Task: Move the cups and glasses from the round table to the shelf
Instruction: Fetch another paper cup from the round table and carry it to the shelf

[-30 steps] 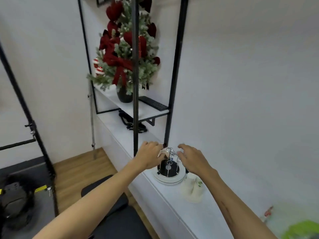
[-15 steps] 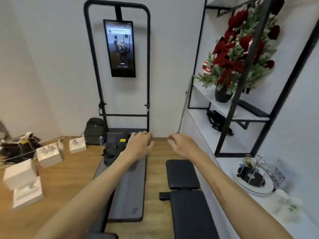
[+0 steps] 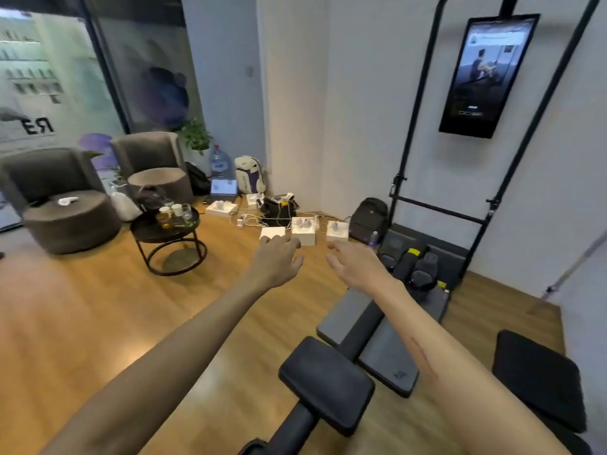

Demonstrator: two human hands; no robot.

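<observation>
A low round black table (image 3: pixel 154 234) stands on the wood floor at the left, well away from me. On it sit several cups and glasses (image 3: pixel 174 214): a white cup, clear glasses, and one with amber liquid. Both arms are stretched out in front of me. My left hand (image 3: pixel 279 257) is empty with its fingers apart. My right hand (image 3: pixel 356 266) is empty as well, fingers spread. Both hands hang in the air far to the right of the table. The shelf is out of view.
A black padded bench (image 3: pixel 328 384) and a grey exercise machine (image 3: pixel 410 274) lie close below my arms. White boxes (image 3: pixel 303 234) and cables clutter the floor by the wall. Two grey armchairs (image 3: pixel 62 195) stand behind the table. A screen (image 3: pixel 486 73) hangs on a black frame.
I have turned left, away from the shelf where both hands were at a cup rack. The shelf has left the view, the round table has come in. Both hands stay empty.
</observation>
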